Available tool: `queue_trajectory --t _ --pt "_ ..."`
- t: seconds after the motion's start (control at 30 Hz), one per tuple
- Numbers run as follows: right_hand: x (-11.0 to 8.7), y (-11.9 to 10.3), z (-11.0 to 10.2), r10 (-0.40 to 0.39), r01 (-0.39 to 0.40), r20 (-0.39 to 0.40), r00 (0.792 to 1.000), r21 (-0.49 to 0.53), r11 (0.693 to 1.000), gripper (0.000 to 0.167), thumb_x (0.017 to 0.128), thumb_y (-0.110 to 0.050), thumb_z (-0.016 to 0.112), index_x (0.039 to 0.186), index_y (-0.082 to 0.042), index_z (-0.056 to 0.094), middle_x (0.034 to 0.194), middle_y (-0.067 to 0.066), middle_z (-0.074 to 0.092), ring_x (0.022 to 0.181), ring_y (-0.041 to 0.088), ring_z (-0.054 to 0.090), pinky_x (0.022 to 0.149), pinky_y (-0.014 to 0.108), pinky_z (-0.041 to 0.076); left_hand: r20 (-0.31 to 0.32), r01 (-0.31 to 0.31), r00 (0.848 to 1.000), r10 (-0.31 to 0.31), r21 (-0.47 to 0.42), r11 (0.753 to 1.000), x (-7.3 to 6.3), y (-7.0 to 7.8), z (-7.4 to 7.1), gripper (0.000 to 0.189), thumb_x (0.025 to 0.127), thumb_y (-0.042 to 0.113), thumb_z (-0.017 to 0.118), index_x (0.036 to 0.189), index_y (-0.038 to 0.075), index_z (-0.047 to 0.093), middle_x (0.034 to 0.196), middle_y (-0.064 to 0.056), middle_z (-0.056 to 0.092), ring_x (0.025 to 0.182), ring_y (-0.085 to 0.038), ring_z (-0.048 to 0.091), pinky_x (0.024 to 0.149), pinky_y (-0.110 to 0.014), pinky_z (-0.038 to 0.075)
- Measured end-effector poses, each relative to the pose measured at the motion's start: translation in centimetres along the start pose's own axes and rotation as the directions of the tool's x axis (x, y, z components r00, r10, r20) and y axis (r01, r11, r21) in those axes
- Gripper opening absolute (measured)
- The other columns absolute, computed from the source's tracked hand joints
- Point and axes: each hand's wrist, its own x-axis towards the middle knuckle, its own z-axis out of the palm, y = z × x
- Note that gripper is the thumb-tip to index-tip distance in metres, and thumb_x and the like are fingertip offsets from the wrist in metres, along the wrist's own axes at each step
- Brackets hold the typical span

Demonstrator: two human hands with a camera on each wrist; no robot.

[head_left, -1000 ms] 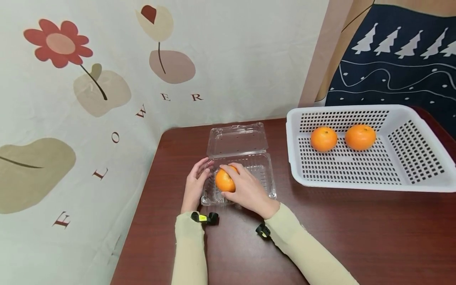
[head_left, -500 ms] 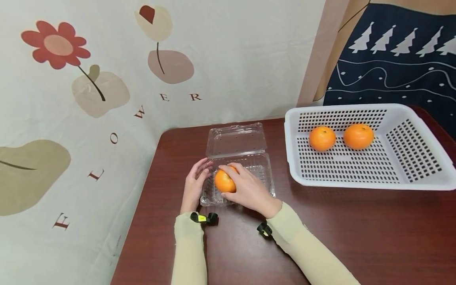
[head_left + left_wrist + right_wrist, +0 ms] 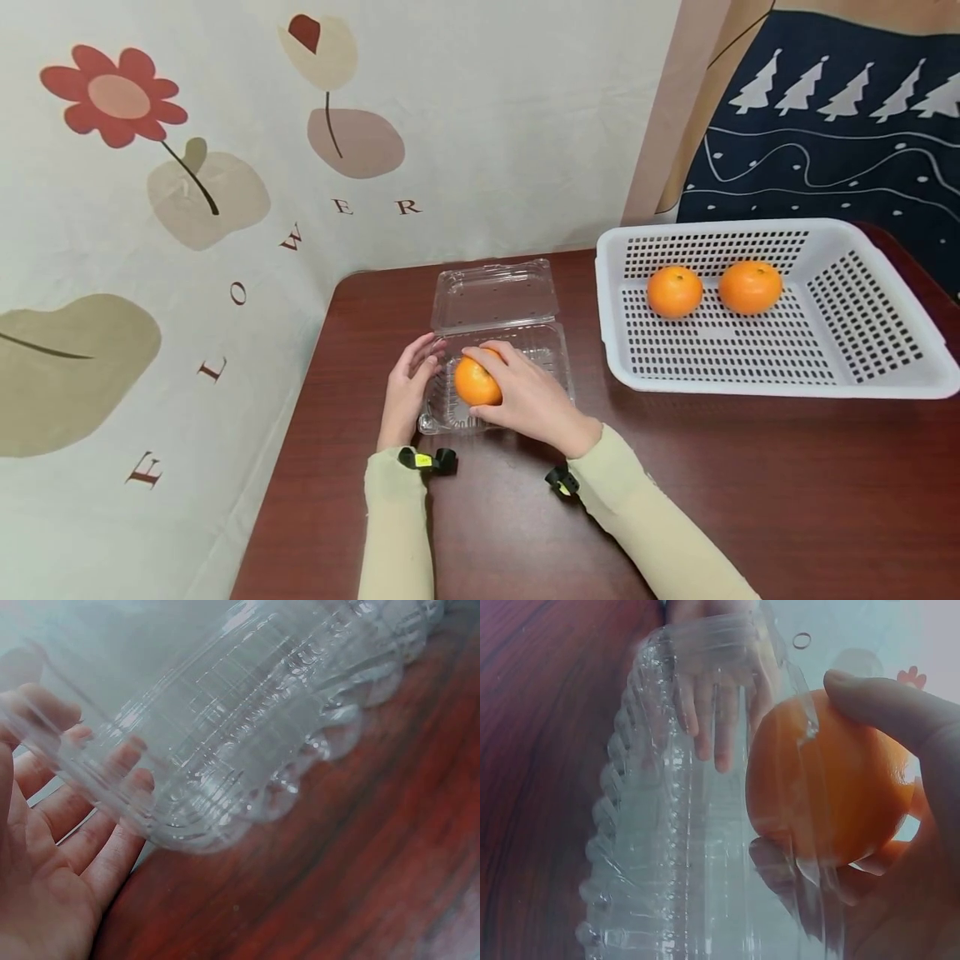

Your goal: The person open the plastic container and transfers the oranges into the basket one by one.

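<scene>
In the head view, my right hand holds an orange citrus fruit inside the base of a clear plastic clamshell box. The right wrist view shows its thumb and fingers curled round the fruit, partly seen through the box wall. My left hand is at the box's left side. Its fingers lie nearly straight along the clear wall in the left wrist view, the thumb near the rim. The hinged lid lies folded back behind the base.
At the right, a white perforated basket holds two more orange fruits, one on the left and one on the right. Everything stands on a dark red-brown table. A wall cloth with printed flowers hangs behind it.
The hands, fruit and box keep nearly the same places. The head view shifts slightly, so the basket sits a little further left in it.
</scene>
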Motion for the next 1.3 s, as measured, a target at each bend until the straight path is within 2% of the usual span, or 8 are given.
queue_trajectory --t 0.53,0.9,0.97,1.2,1.3 --pt "-0.6 0.2 -1.3 0.005 -0.006 -0.023 1.0 -0.027 1.0 0.073 0.068 -0.043 0.073 0.131 -0.026 0.041 0.124 -0.002 0.042 0.099 0.012 0.048 0.073 0.031 0.048 0.005 -0.009 1.0 0.009 -0.011 1.0 0.0 0.2 -0.2 0.038 0.092 0.017 0.05 0.13 0.015 0.045 0.122 -0.007 0.054 0.112 -0.019 0.049 0.088 -0.028 0.045" --pt "-1.0 0.5 -2.3 0.012 -0.013 -0.041 0.999 -0.023 1.0 0.075 0.067 -0.043 0.074 0.131 -0.025 0.041 0.124 -0.003 0.041 0.101 0.013 0.047 0.077 0.031 0.047 0.014 0.021 1.0 -0.021 -0.012 1.0 -0.6 2.3 0.4 0.04 0.092 0.01 0.048 0.131 0.006 0.042 0.123 -0.012 0.053 0.114 -0.026 0.047 0.091 -0.036 0.043" --pt "-1.1 0.6 -2.5 0.011 -0.012 -0.043 0.999 -0.022 1.0 0.075 0.067 -0.043 0.074 0.131 -0.025 0.041 0.124 -0.003 0.041 0.102 0.013 0.046 0.077 0.031 0.047 0.01 0.024 1.0 -0.024 -0.015 1.0 -0.6 2.2 0.4 0.039 0.092 0.01 0.048 0.131 0.006 0.042 0.123 -0.011 0.053 0.114 -0.027 0.047 0.09 -0.035 0.043" --pt "-1.5 0.4 -3.4 0.023 -0.021 -0.046 0.999 0.048 0.999 0.074 0.066 -0.041 0.075 0.13 -0.025 0.043 0.124 -0.005 0.041 0.101 0.01 0.047 0.076 0.031 0.047 -0.003 0.006 1.0 -0.006 0.005 1.0 -0.2 0.0 0.0 0.039 0.091 0.021 0.051 0.129 0.018 0.046 0.122 -0.003 0.054 0.112 -0.017 0.05 0.088 -0.029 0.044" --pt "-1.7 0.1 -4.0 0.022 -0.019 -0.057 0.998 0.058 0.998 0.074 0.066 -0.041 0.075 0.13 -0.026 0.042 0.124 -0.006 0.041 0.1 0.01 0.047 0.075 0.031 0.048 -0.004 0.011 1.0 -0.011 0.008 1.0 -0.2 0.0 -0.1 0.038 0.091 0.022 0.052 0.129 0.019 0.046 0.121 -0.002 0.055 0.111 -0.015 0.05 0.089 -0.03 0.044"
